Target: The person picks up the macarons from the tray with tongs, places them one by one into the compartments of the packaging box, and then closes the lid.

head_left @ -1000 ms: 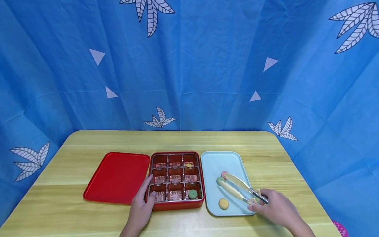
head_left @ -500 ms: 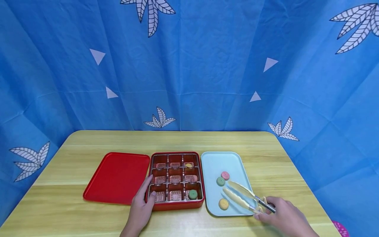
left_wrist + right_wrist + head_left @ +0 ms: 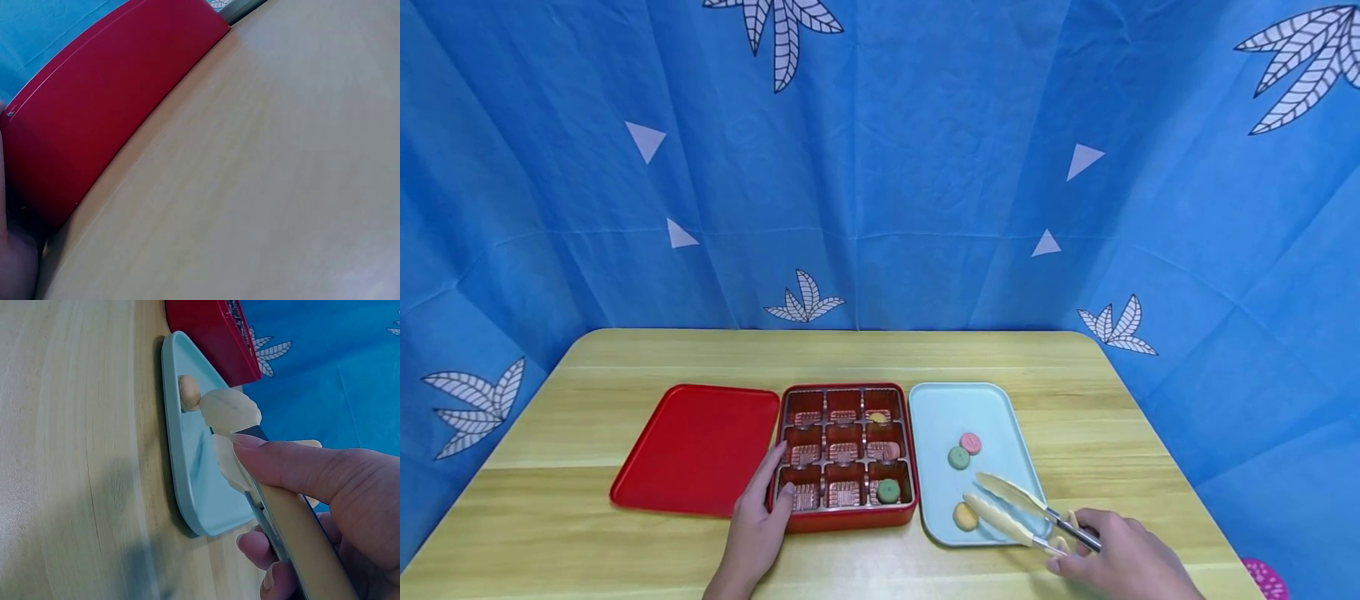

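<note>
Scalloped tongs [image 3: 1000,517], round yellow cookie [image 3: 964,517], smooth tray [image 3: 962,410]

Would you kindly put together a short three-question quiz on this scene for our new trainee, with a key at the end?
1. True or false: the left hand touches the red box.

2. Multiple choice: which hand holds the tongs?
A) left only
B) right only
C) both

3. Ordering: in the box's right-hand column, as the head view shows it, arrange these from farthest to nearest the person: green piece, yellow piece, pink piece.

Key
1: True.
2: B, the right hand.
3: Yellow, pink, green.
</note>
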Demonstrator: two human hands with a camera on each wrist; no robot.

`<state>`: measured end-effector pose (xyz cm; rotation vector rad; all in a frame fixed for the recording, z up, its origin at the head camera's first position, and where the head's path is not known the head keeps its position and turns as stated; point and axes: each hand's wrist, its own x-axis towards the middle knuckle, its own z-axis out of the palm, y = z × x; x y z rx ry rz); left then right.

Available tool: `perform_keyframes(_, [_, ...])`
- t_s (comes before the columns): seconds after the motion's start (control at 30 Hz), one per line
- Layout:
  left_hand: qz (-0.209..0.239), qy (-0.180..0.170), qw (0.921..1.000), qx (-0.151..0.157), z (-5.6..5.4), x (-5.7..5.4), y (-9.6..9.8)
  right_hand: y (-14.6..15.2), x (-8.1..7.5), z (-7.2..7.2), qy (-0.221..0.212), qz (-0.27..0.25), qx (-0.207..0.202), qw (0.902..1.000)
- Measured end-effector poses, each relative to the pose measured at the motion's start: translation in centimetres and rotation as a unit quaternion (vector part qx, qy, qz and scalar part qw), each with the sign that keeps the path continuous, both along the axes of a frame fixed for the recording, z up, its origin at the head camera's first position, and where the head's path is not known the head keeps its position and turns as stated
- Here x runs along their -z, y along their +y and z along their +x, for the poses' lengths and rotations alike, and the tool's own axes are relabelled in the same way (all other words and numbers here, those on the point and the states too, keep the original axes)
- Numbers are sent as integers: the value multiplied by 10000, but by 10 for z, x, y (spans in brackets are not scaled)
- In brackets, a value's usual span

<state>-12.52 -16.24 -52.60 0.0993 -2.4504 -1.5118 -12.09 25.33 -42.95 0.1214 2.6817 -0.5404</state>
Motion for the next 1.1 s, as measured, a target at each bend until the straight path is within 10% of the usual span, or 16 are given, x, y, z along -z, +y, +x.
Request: perform_keyframes(1.1, [38, -65, 10000, 2, 1, -1, 0, -11, -2, 14, -163, 87, -323, 9993])
